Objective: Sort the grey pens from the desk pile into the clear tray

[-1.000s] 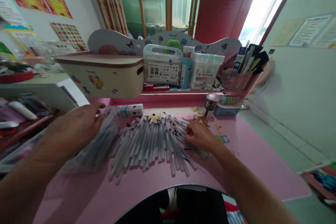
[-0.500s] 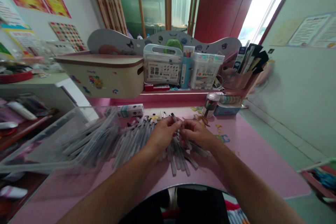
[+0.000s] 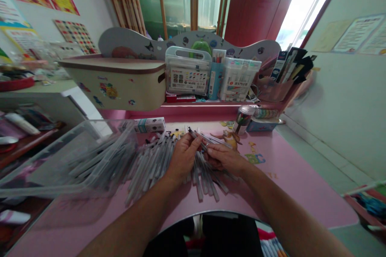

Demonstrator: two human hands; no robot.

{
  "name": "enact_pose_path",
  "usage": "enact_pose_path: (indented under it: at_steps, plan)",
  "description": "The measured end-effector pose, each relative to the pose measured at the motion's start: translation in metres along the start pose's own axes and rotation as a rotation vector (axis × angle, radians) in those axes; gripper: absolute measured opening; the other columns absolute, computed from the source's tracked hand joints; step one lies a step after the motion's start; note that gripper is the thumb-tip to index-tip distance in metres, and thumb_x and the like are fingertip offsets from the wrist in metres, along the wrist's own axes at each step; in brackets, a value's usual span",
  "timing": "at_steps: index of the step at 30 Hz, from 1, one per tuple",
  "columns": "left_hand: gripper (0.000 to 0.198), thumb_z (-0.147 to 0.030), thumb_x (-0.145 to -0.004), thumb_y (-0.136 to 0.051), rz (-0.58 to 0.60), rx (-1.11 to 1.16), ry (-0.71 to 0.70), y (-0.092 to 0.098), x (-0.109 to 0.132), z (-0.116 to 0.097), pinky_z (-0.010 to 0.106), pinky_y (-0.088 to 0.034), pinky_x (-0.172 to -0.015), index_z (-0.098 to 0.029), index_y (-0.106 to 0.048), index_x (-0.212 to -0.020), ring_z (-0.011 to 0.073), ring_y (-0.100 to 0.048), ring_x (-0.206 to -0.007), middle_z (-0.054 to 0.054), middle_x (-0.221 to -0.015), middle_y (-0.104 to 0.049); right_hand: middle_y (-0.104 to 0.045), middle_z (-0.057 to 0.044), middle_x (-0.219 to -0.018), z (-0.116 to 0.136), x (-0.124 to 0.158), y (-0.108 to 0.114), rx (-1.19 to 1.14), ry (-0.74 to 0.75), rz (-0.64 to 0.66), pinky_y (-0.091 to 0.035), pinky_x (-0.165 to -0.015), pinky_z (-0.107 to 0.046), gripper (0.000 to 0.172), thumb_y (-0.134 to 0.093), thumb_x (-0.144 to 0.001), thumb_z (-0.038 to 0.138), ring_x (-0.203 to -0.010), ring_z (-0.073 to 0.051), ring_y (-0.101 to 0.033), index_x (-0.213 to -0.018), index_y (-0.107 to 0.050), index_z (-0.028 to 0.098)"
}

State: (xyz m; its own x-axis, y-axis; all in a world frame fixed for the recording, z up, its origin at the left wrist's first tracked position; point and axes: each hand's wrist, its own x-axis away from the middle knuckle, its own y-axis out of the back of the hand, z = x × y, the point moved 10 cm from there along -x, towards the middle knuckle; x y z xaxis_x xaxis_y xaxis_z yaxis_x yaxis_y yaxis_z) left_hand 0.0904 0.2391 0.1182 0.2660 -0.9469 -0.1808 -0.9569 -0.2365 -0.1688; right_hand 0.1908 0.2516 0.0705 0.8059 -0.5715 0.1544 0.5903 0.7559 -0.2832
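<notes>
Above the pile, a pen (image 3: pixel 196 136) with a dark end is pinched in my left hand (image 3: pixel 182 156), thumb and forefinger closed on it. My right hand (image 3: pixel 226 157) meets its lower end, fingers closed on it; the fingertips partly hide the pen. Under and between both hands lie several loose translucent pens (image 3: pixel 201 182). A dense row of similar pens (image 3: pixel 150 164) spreads to the left of my left hand. Farther left, a clear plastic bin (image 3: pixel 99 186) holds many more pens. Several other pens (image 3: pixel 215 139) lie just beyond my right fingers.
The pink desk (image 3: pixel 289 184) carries a small white box (image 3: pixel 150 125), a clear jar (image 3: pixel 243 119) and a small brown-yellow figure (image 3: pixel 230 140). On the shelf behind stand a lidded cream box (image 3: pixel 120 88), marker cases (image 3: pixel 188 72) and a pink pen holder (image 3: pixel 274 88).
The pen between my hands now slants differently, its dark end farther up and left. My right hand has shifted slightly, and pens now show beyond its fingers. The view has moved a little.
</notes>
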Motion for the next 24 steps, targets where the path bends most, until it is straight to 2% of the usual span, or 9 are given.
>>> enact_pose_path:
  at_steps: [4,9,14,20,24]
  plan:
    - [0.015,-0.031,-0.084,-0.063,0.021,-0.043,-0.05,-0.001,0.0,-0.006,0.025,-0.045,-0.069,-0.017,-0.067,-0.079,0.0141,-0.057,-0.069,0.0,-0.071,-0.063,-0.033,0.009,-0.06,0.003,0.003,-0.002,-0.029,-0.007,-0.005,-0.013,-0.04,-0.019,0.042,-0.071,-0.078,0.052,-0.046,-0.005,-0.024,-0.099,-0.056,0.019]
    - [0.015,-0.031,-0.084,-0.063,0.01,-0.009,-0.023,0.002,-0.001,-0.002,0.024,-0.045,-0.068,-0.017,-0.066,-0.079,0.0133,-0.056,-0.068,0.001,-0.074,-0.065,-0.031,0.009,-0.058,0.009,0.006,-0.006,0.056,0.02,-0.031,-0.014,-0.04,-0.02,0.037,-0.066,-0.081,0.054,-0.046,-0.006,-0.024,-0.086,-0.053,0.019]
    - [0.02,-0.035,-0.083,-0.063,-0.011,0.08,0.055,0.003,-0.003,0.008,0.024,-0.046,-0.068,-0.016,-0.065,-0.079,0.0132,-0.056,-0.067,0.002,-0.074,-0.065,-0.032,0.008,-0.058,0.013,0.002,-0.004,0.131,0.119,-0.072,-0.014,-0.041,-0.023,0.037,-0.063,-0.083,0.053,-0.045,-0.006,-0.023,-0.078,-0.051,0.019]
    - [0.014,-0.031,-0.083,-0.064,-0.006,0.035,-0.044,0.004,-0.002,-0.002,0.024,-0.046,-0.07,-0.018,-0.065,-0.081,0.0134,-0.059,-0.07,0.001,-0.076,-0.066,-0.027,0.008,-0.057,0.012,0.0,0.0,0.189,0.16,-0.096,-0.015,-0.042,-0.023,0.031,-0.059,-0.088,0.049,-0.045,-0.007,-0.021,-0.081,-0.053,0.019]
    - [0.014,-0.031,-0.085,-0.062,0.02,0.027,-0.061,0.003,-0.002,-0.003,0.024,-0.046,-0.07,-0.018,-0.064,-0.08,0.0126,-0.058,-0.068,0.0,-0.075,-0.065,-0.027,0.009,-0.054,0.016,0.001,0.0,0.222,0.156,-0.107,-0.014,-0.041,-0.023,0.03,-0.057,-0.089,0.048,-0.043,-0.007,-0.021,-0.082,-0.054,0.019]
